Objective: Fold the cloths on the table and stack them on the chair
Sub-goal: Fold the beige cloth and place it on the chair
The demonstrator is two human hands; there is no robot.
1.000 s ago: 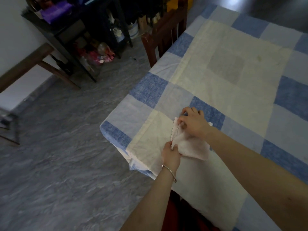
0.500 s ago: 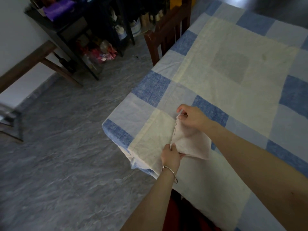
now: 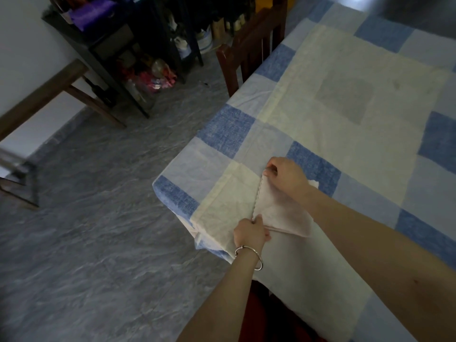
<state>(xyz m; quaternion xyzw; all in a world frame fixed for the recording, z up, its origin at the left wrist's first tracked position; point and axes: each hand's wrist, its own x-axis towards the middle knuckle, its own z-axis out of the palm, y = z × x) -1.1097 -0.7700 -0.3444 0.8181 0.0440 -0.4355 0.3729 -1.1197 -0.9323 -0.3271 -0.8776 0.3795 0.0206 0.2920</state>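
head view, dim room. pale pink cloth (image 3: pixel 283 211) folded small, lying at lower centre of the frame on the near corner of the table (image 3: pixel 345 99), over a blue-and-cream checked tablecloth (image 3: pixel 229 134). left hand (image 3: pixel 250 233), bangle (image 3: pixel 249 256) at the wrist, pinching the near end of the cloth's scalloped left edge; right hand (image 3: pixel 287 175) pinching the far end of the same edge, thumb against fingers. both grips closed on the cloth, edge drawn taut between them, remaining layers trailing toward lower right and resting on the tablecloth.

step in hand, judged: squaring a finished fold, or starting to lift the folded piece, one cloth only in view. stacking not yet done. wooden chair (image 3: pixel 249 43) at upper centre, tucked against the far left side of the table, seat hidden, so any stack there cannot be told. dark shelf unit (image 3: pixel 118 45) at upper left, apart from the work.

next move, judged: keeping both pinches so the layers stay aligned, raising the cloth clear of the tablecloth without dragging it, then carrying it toward the chair and laying it flat.
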